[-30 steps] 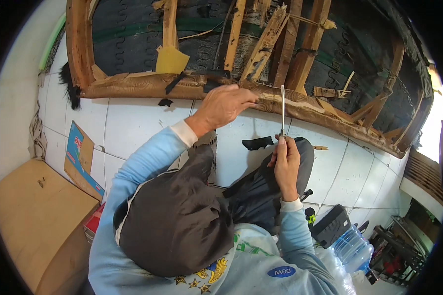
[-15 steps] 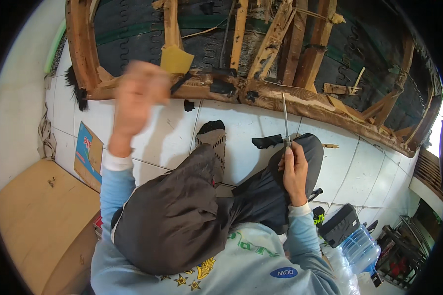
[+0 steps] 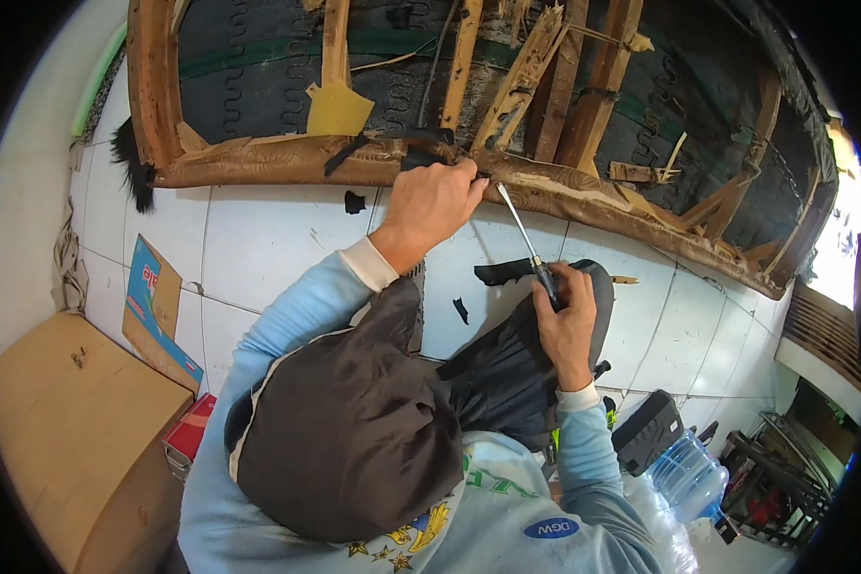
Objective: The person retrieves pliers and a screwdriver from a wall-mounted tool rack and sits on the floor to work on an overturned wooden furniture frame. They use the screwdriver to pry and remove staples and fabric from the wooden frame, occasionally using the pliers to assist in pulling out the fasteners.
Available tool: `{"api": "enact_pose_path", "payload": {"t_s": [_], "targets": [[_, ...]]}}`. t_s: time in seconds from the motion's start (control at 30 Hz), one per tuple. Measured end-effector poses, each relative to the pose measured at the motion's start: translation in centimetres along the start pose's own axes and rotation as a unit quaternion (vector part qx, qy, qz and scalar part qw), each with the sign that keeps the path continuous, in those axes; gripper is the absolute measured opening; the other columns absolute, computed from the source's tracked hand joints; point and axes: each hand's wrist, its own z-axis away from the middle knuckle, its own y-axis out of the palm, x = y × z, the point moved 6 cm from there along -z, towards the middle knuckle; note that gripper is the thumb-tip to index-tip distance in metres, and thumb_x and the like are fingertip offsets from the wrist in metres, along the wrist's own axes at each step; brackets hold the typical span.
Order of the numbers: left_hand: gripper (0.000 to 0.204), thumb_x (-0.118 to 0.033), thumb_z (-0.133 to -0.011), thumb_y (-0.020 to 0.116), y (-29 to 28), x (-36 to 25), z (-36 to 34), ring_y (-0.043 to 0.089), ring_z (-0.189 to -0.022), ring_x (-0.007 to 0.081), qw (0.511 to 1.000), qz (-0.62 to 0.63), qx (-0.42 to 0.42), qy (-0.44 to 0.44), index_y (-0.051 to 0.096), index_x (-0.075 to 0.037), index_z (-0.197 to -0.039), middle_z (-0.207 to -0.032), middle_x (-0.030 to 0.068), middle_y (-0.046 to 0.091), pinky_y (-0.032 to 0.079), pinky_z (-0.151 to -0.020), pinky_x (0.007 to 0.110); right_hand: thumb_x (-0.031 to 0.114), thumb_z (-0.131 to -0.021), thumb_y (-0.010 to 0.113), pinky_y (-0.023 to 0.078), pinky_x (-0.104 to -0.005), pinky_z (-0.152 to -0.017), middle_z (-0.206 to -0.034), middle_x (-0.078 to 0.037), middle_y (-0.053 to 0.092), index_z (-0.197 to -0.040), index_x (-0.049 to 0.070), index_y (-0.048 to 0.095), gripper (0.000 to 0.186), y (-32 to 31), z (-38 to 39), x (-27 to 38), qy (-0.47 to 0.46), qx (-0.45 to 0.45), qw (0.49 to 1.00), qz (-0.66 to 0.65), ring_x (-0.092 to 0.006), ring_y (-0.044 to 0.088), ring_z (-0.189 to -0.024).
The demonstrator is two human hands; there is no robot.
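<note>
A stripped furniture frame with wooden slats, zigzag springs and dark backing lies across the top of my view. My left hand is at its front rail, fingers closed by a strip of dark material; exactly what they pinch is unclear. My right hand grips a flat screwdriver, its shaft angled up so the tip is by the rail, just right of my left fingertips. Black scraps lie on the tiles below, and a yellow piece of foam or board hangs on a slat.
Tan board leans at left by cardboard and a red box. At right are a black case, a blue water jug and dark metal items. My bent legs are below the frame.
My left hand swung away left and came back to the rail. The screwdriver tilted leftward, its tip now near that hand. A small black scrap now shows on the tiles below.
</note>
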Motion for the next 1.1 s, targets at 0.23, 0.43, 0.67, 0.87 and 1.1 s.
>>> {"api": "enact_pose_path", "payload": {"t_s": [0.23,0.43,0.67,0.87,1.1], "targets": [[0.032,-0.026,-0.105,0.06,1.4,1.6,0.9,0.054,-0.053,0.0184,0.927,0.347,0.106,-0.089,0.063,-0.004,-0.081,-0.061,0.0057,0.06,0.043,-0.053,0.035,0.009,-0.1,0.072,0.053,-0.0424,-0.072,-0.09,-0.019,0.072,-0.138,0.0,0.068,0.039,0.7,-0.4,0.5,-0.052,0.002,0.995,-0.086,-0.0308,0.068,-0.075],[0.027,-0.019,-0.11,0.057,-11.6,-0.7,4.0,0.056,-0.065,0.0067,0.806,0.584,0.023,0.095,0.063,-0.004,-0.088,-0.075,0.0014,0.066,0.045,-0.06,0.025,0.008,-0.102,0.069,0.055,-0.041,-0.071,-0.09,-0.024,0.072,-0.136,-0.001,0.068,0.036,0.1,-0.5,1.4,-0.032,0.021,0.999,-0.001,-0.0366,0.07,-0.074],[0.023,-0.018,-0.095,0.077,-6.8,2.5,2.8,0.07,-0.083,0.0246,0.977,0.178,0.112,-0.042,0.069,-0.006,-0.113,-0.1,0.0109,0.074,0.056,-0.08,0.036,0.009,-0.097,0.076,0.054,-0.0391,-0.07,-0.093,-0.015,0.068,-0.135,0.008,0.071,0.038,0.7,-0.8,0.5,-0.108,0.013,0.994,-0.025,-0.0318,0.067,-0.076],[0.031,-0.024,-0.091,0.081,-5.5,2.3,2.5,0.066,-0.11,0.0334,0.989,0.058,-0.132,0.036,0.071,-0.005,-0.113,-0.118,0.0121,0.068,0.052,-0.093,0.045,0.011,-0.097,0.077,0.054,-0.0384,-0.067,-0.091,-0.012,0.067,-0.135,0.012,0.072,0.039,0.1,-1.7,1.7,-0.134,-0.003,0.991,0.03,-0.0298,0.067,-0.074],[0.054,-0.035,-0.099,0.072,-5.2,6.6,1.0,0.058,-0.13,0.0374,0.968,-0.058,-0.241,0.04,0.058,-0.006,-0.143,-0.142,0.0177,0.062,0.035,-0.115,0.053,0.013,-0.098,0.076,0.055,-0.041,-0.066,-0.092,-0.011,0.069,-0.133,0.012,0.072,0.036,0.0,-3.3,2.1,-0.156,0.026,0.983,0.093,-0.0304,0.069,-0.073]]}}
